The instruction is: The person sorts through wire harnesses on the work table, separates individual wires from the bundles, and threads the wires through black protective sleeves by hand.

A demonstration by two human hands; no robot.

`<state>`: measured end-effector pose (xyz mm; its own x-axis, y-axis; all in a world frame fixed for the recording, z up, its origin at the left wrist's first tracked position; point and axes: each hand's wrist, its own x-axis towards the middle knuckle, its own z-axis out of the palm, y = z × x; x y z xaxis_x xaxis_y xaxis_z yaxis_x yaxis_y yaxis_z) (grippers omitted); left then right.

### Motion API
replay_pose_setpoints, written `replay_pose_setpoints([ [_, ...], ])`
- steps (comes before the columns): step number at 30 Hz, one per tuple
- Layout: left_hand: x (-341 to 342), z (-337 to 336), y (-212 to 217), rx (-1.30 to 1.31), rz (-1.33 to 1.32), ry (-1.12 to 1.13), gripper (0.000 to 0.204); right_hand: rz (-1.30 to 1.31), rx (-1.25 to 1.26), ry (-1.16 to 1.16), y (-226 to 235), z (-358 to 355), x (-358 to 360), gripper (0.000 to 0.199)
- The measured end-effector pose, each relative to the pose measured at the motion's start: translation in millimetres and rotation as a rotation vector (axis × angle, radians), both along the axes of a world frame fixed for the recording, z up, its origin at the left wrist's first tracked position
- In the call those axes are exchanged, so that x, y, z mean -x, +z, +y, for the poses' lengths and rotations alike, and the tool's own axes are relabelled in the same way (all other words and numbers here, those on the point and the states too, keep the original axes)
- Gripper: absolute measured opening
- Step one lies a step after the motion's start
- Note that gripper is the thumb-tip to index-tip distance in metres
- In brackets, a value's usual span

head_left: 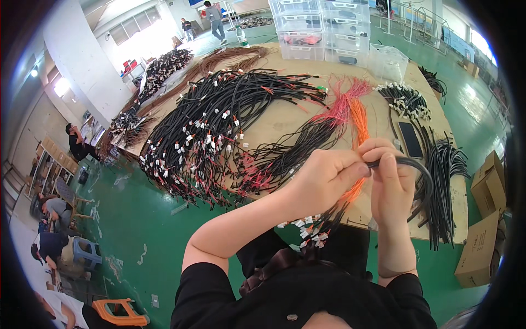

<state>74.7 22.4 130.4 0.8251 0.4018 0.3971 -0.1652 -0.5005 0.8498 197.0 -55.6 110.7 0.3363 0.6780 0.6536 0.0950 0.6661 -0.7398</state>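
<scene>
A length of black tubing [415, 163] runs between my two hands and bends down to the right in a loop. My left hand [331, 174] is closed, with thumb and index finger pinched at the tubing's end. Thumb and fingers of my right hand [392, 183] grip it just beside the left fingertips. What sits between the fingertips is too small to make out. Behind and below my hands lies a bundle of orange wires [360, 123], with white connectors [313, 233] at its near end, over the table edge.
On the wooden table [378, 118] lie a large pile of black cables [219, 109], pink-and-black wires [307, 137], a phone [410, 139] and a bundle of black tubes [441, 186]. Clear plastic drawers [323, 30] stand at the back. Cardboard boxes [479, 252] sit right; several people are farther off.
</scene>
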Motion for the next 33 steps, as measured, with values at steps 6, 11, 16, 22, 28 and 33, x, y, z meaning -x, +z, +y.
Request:
replay_pose_setpoints([
  [6, -0.9, 4.8, -8.8, -0.033, -0.034, 0.003, 0.018, 0.157, -0.042, 0.001, -10.6, 3.2, 11.0, 0.023],
  [11, 1.2, -1.4, -3.0, 0.148, 0.014, 0.002, 0.020, 0.087, -0.006, 0.014, -4.2, 1.1, -1.5, 0.022],
  [16, 0.4, 1.6, -5.1, 0.027, 0.016, -0.002, 0.024, 0.173, -0.048, 0.011, -13.7, 6.3, 11.3, 0.023],
  [22, 3.3, -1.7, -4.8, 0.241, 0.021, 0.002, 0.023, 0.146, -0.037, -0.015, -12.5, 6.8, 5.7, 0.025],
  [28, 8.3, 0.5, -8.8, 0.245, 0.082, 0.048, 0.021, 0.146, 0.079, 0.041, -16.2, 7.2, 13.9, 0.023],
  [33, 31.7, -0.6, 11.8, 0.091, 0.258, 0.268, 0.019, 0.326, 0.119, 0.188, -12.7, 5.7, 17.5, 0.026],
])
